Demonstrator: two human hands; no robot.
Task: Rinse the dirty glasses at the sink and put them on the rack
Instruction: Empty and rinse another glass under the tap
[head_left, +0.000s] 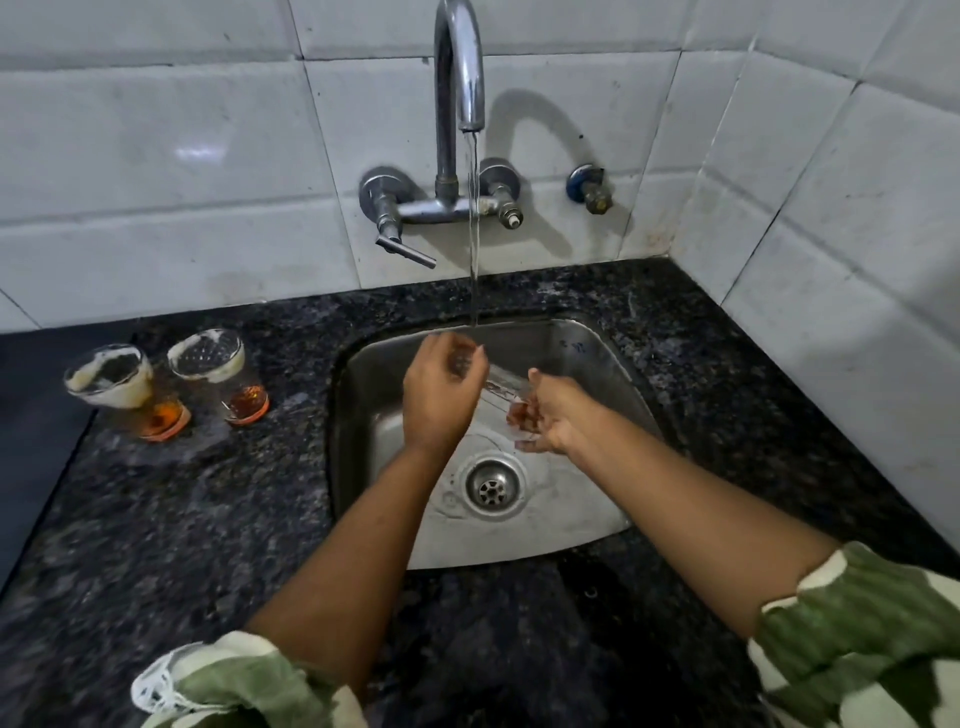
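Glossy chrome tap (460, 67), brushed steel sink (587, 353), speckled polished granite counter (208, 519), clear glass tumblers (208, 364).

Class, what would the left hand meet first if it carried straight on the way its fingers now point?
Most likely the glass gripped at its base by the right hand. The left hand has its fingers curled toward the rim, under the water stream. Blur hides whether they touch.

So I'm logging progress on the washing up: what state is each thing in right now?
Tap: running.
Glass in the sink: tilted under the stream, held at its base by the right hand.
Left hand: fingers curled at the glass's mouth.
Two glasses on the counter: upright, dirty, unrinsed.
Sink: drain open.
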